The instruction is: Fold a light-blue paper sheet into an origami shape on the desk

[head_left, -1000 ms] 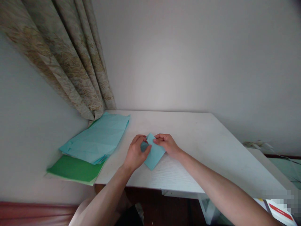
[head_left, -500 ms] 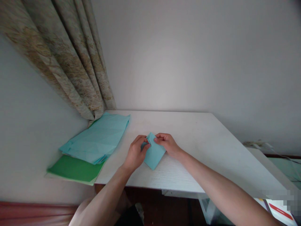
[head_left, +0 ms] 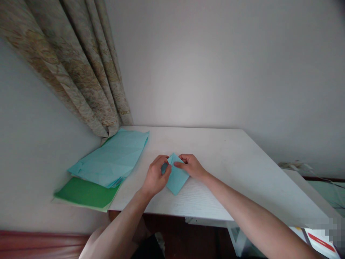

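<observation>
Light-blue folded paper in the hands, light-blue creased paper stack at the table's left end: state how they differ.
The light-blue folded paper is small, pinched between left hand and right hand; the light-blue paper stack is larger, lying untouched. The folded paper is a pointed diamond; the stack is a long flat sheaf. Both share that colour.

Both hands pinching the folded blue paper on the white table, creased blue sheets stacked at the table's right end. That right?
Not quite. The head view shows the creased blue sheets at the left end of the white table, not the right. The rest stands: the left hand and right hand pinch the folded blue paper on the table.
</observation>
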Motion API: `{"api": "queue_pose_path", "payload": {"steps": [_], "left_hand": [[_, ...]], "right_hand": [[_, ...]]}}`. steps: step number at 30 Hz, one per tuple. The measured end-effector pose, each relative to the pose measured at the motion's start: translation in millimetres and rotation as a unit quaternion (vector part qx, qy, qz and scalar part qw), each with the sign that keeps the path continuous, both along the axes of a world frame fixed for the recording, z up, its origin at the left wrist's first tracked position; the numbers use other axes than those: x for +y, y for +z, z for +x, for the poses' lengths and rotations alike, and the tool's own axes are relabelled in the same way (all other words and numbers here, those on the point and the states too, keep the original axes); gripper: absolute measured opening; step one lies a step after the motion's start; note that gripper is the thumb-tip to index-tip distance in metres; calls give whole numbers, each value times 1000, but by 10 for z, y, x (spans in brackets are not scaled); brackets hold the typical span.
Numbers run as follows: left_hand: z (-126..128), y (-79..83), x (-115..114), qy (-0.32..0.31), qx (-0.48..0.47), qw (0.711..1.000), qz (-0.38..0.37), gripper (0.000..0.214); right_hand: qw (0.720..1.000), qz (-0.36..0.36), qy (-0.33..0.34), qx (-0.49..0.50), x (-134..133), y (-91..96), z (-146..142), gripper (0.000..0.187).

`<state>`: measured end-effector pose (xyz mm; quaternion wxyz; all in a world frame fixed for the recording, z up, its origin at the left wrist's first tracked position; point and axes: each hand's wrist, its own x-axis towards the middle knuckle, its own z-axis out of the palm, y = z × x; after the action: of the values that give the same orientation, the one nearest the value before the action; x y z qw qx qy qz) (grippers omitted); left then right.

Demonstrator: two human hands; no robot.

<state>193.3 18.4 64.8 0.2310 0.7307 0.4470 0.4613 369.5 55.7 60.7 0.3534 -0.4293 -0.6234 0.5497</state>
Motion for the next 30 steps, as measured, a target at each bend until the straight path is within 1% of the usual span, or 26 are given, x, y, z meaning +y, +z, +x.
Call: {"api": "queue_pose_path", "payload": {"steps": [4,9,12,15,19,22,24,26,30], "left_hand": [[-20,2,-4,-7,-15,1000,-11,5],[-34,18,-29,-78,-13,997,-19,6],[-37,40,-49,-105,-10,993,-44,7],[-40,65,-60,-113,-16,991,-72,10],[-36,83,-68,-105,-20,990,-95,11],[-19,75,-67,-107,-16,991,-85,10],[-6,52,-56,-101,-4,992,-69,14],[3,12,-34,-75,16,995,-60,18],[-3,-82,16,8,43,998,-50,8]], "right_hand": [[999,32,-3,-39,11,-6,20,26],[996,44,39,-72,-5,-61,27,23],[994,63,39,-76,-8,-76,24,26],[993,81,30,-81,1,-81,24,32],[990,100,30,-97,7,-93,28,33],[988,113,35,-97,3,-98,25,33],[988,120,34,-91,1,-99,20,32],[990,113,23,-82,2,-101,19,35],[998,48,-24,-30,-4,-98,37,45]]}}
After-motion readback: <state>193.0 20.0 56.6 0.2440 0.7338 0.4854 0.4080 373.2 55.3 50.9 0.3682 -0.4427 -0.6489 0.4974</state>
